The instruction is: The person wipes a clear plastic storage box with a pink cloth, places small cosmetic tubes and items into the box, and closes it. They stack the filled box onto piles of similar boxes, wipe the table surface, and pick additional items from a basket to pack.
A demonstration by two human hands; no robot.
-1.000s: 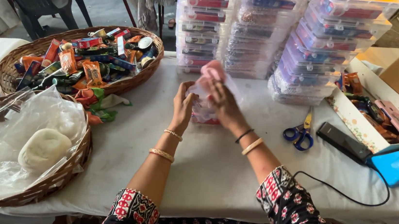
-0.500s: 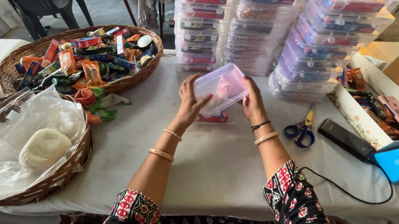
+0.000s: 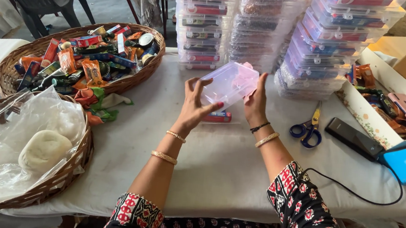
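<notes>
Head view looks down on a white table (image 3: pixel 218 165) where the person holds a clear plastic box (image 3: pixel 228 84) lifted above the cloth, tilted, between both hands. The left hand (image 3: pixel 196 103) is closed on its near left end, fingers spread along the side; the right hand (image 3: pixel 256 102) is closed on the right end, with something pink inside or behind the box that I cannot make out clearly. A small red packet (image 3: pixel 217 116) lies on the table just below the box.

Judging from how things lie, much of the work looks done: tall stacks of filled clear boxes (image 3: pixel 275 31) stand at the far edge. Plenty seems left too, since a wicker basket of wrapped sweets (image 3: pixel 84 60) sits full at the left. A second basket (image 3: pixel 25 151) nearer holds clear plastic and a pale round lump. Blue-handled scissors (image 3: pixel 306 129) and a black device (image 3: pixel 354 138) lie to the right, well apart from the hands.
</notes>
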